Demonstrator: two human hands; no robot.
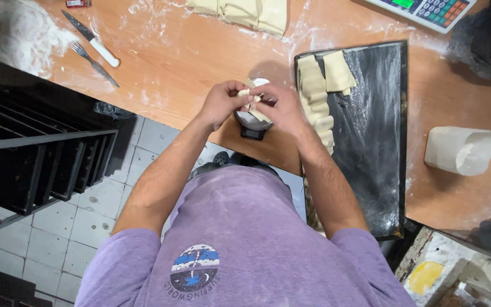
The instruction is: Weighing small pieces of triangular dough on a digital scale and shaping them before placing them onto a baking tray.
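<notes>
Over the small scale (252, 126) at centre, the left hand (221, 103) and right hand (279, 108) both pinch a dough piece (251, 94), which, stretched thin, could tear or drop short of the black tray (370, 136) at three o'clock.

The piece of dough (251, 98) is pale cream, small and soft, pinched between the fingers of both hands; it is held up over a small scale (253, 124) at the table's edge, partly hidden by the fingers; one end pokes up above the left thumb; its full shape cannot be made out.
</notes>
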